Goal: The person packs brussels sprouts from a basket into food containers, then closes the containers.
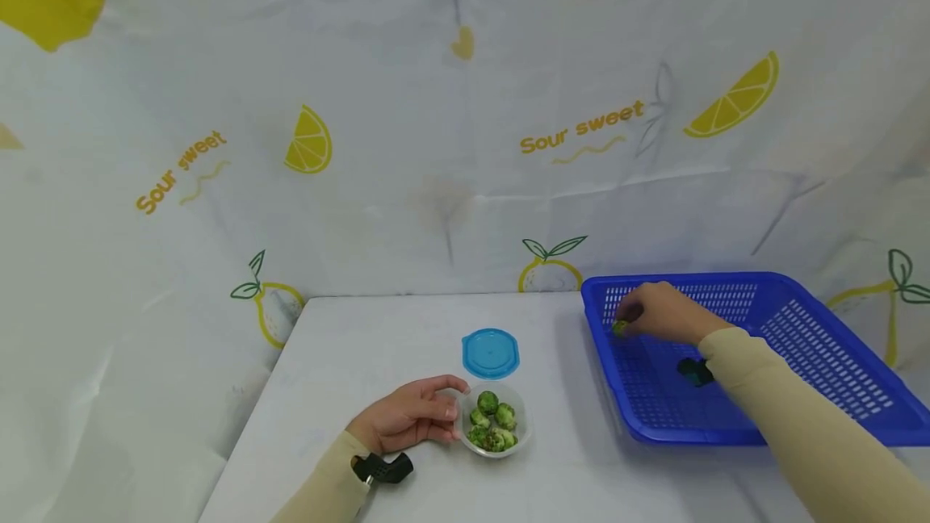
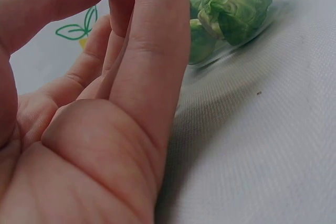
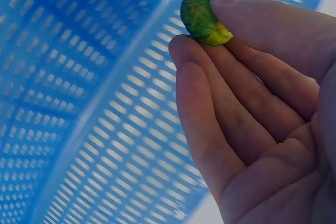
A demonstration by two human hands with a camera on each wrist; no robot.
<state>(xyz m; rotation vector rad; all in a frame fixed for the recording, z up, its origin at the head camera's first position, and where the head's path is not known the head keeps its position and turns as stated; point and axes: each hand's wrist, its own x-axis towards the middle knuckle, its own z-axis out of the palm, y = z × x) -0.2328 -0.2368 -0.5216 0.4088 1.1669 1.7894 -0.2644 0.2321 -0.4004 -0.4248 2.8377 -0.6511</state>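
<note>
Over the left part of the blue basket [image 1: 632,426], my right hand [image 1: 664,313] pinches a small Brussels sprout [image 3: 202,17] between thumb and fingertips. The right wrist view shows the sprout, green with a yellowish end, above the slotted basket wall. My left hand [image 1: 414,414] rests on the table, its fingertips against the left side of a clear round tub [image 1: 529,430]. Several Brussels sprouts [image 1: 488,403] lie inside that tub. In the left wrist view the left hand's thumb [image 2: 152,51] looks straight and covers part of the tub.
Just behind the tub lies a blue lid [image 1: 491,353] flat on the white table [image 1: 378,337]. A white curtain [image 1: 407,208] printed with lemons hangs along the table's back edge. The raised basket rim stands between the tub and the right hand.
</note>
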